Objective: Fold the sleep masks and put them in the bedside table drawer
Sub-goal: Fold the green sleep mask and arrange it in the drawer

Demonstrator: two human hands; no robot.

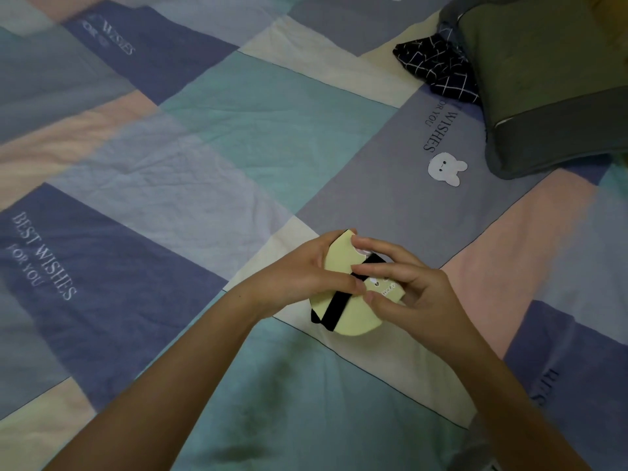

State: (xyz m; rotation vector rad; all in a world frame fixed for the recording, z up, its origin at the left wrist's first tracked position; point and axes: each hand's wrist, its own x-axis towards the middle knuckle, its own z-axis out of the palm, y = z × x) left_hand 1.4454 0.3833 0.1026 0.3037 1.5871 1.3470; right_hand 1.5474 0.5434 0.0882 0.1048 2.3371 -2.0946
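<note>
Both hands grip a folded yellow mask (pixel 343 266) just above the bed (pixel 238 130): the left hand (pixel 306 273) curls round its left side, and the right hand (pixel 411 287) pinches its right edge beside the black strap (pixel 334 309). A dark checked cloth (pixel 438 68) lies well apart, beside a grey pillow (pixel 543 79).

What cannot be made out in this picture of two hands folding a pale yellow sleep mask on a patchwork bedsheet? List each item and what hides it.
- Pale yellow sleep mask: head view, printed face largely covered by the left hand and right hand.
- Dark checked cloth: partly tucked under the grey-green cushion.
- Bedside table drawer: not in view.
- Print on the mask: too small to read.
</note>
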